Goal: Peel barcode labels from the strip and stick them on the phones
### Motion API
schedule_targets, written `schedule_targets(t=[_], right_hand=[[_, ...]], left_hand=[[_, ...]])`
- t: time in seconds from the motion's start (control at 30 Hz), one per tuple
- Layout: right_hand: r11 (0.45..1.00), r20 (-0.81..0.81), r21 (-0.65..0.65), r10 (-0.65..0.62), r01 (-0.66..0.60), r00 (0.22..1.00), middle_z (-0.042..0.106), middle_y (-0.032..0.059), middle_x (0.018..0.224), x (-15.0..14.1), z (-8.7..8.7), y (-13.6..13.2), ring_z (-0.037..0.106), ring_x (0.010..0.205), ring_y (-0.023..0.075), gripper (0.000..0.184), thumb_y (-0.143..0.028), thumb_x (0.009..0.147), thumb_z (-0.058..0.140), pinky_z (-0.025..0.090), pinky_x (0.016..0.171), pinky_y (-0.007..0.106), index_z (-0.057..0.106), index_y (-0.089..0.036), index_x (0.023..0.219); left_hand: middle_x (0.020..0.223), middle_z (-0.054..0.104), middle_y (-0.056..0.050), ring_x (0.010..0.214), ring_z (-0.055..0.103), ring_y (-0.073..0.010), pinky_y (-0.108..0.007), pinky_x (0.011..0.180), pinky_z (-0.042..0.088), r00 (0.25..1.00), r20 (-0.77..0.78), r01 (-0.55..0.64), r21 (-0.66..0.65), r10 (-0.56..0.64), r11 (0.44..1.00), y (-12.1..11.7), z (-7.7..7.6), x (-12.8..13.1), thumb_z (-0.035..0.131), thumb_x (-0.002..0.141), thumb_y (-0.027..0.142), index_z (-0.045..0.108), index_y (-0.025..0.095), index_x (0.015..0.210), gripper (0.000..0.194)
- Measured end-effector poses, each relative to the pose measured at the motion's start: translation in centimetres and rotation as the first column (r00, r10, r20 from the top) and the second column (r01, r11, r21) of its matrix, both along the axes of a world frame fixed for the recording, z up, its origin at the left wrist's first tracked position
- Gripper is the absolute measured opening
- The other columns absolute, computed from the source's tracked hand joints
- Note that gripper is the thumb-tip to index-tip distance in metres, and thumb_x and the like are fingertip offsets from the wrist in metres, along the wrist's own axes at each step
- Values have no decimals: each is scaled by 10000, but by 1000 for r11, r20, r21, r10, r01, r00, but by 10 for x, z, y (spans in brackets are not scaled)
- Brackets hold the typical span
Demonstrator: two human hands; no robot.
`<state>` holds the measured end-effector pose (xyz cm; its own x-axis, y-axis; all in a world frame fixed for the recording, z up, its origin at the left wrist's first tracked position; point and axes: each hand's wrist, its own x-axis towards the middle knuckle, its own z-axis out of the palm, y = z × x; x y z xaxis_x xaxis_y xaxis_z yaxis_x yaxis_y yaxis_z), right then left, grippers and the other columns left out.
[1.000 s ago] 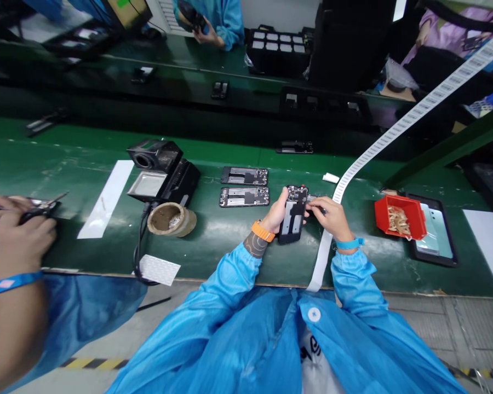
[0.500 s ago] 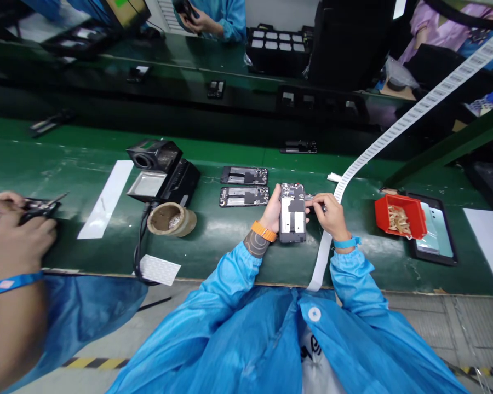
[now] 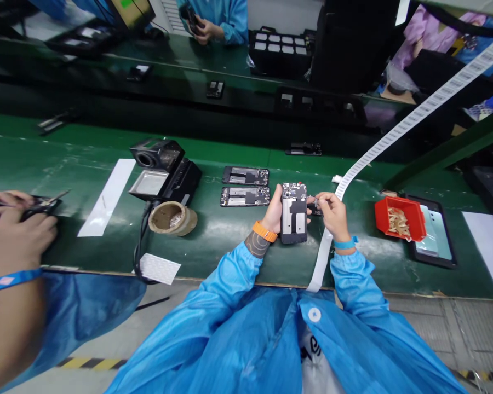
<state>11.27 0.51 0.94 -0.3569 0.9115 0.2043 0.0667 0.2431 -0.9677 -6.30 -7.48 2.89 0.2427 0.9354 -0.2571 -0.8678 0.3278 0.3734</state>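
My left hand (image 3: 274, 210) is closed round an opened smartphone (image 3: 294, 213), holding it upright above the bench with its circuit board and silver battery area facing me. To its right, my right hand (image 3: 332, 213) is pinched, its fingertips a little apart from the phone's edge. What those fingers hold is too small to make out. A dark phone part (image 3: 315, 206) shows partly behind the fingertips. Left of my left hand, two more opened phones lie flat, an upper phone frame (image 3: 245, 175) and a lower phone frame (image 3: 245, 197).
A white label strip (image 3: 394, 134) slants down past my right wrist. Right of it stand a red bin (image 3: 414, 221) of small tan pieces and a dark tray (image 3: 452, 257). On the left are a soldering-iron stand (image 3: 164, 169), a round pot (image 3: 184, 221) and a co-worker's hands (image 3: 20, 235).
My right hand has shifted slightly right, away from the phone's edge, and the dark part behind its fingertips shows more. My left hand still holds the phone, now tilted a little differently.
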Motion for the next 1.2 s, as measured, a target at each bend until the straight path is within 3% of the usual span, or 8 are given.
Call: schedule_targets(t=[0.23,0.5,0.7,0.87,1.03,1.2], right_hand=[[996,-77,-82,-24,17,997,688,58,1019,-6,1,-4,640,760,154,263,-465,874,674,535,697,306,620,-214,819],[994,-105,-64,-94,88,990,721,26,838,-9,-2,-6,691,747,173,244,-444,883,683,539,755,333,598,-216,866],[992,-81,-92,-94,86,992,708,14,765,-7,-2,-5,652,681,165,234,-436,873,684,520,673,304,609,-215,875],[993,-101,-84,-93,85,990,680,23,909,-6,-4,-3,619,708,140,227,-428,850,698,522,684,291,635,-210,850],[998,-93,-19,-61,59,994,654,64,1031,-4,-5,-1,665,911,198,246,-436,847,702,542,834,346,635,-204,802],[998,-95,-44,-45,41,994,655,60,1019,-5,-4,-1,695,843,192,266,-463,852,700,550,833,359,626,-208,827]], left_hand=[[928,766,-217,690,745,-272,-372,656,593,991,-52,123,42,-121,992,-2,-10,2,36,905,823,662,67,1300,1058],[1007,759,-231,760,751,-292,-392,698,589,987,-41,158,105,-154,982,-4,-11,3,-22,870,842,641,78,1336,1114],[985,757,-240,724,747,-292,-398,697,586,989,-45,144,123,-139,982,-4,-9,3,-47,869,833,643,52,1327,1138],[961,760,-228,693,745,-280,-380,678,582,991,-57,128,84,-123,988,-4,-6,3,5,908,807,631,45,1338,1076],[942,758,-230,723,753,-293,-392,685,585,987,-20,162,91,-161,983,-5,-5,3,-48,903,796,595,36,1379,1104],[942,759,-226,746,756,-300,-397,678,589,983,-18,184,109,-183,977,-5,-8,4,-95,891,789,600,45,1373,1126]])
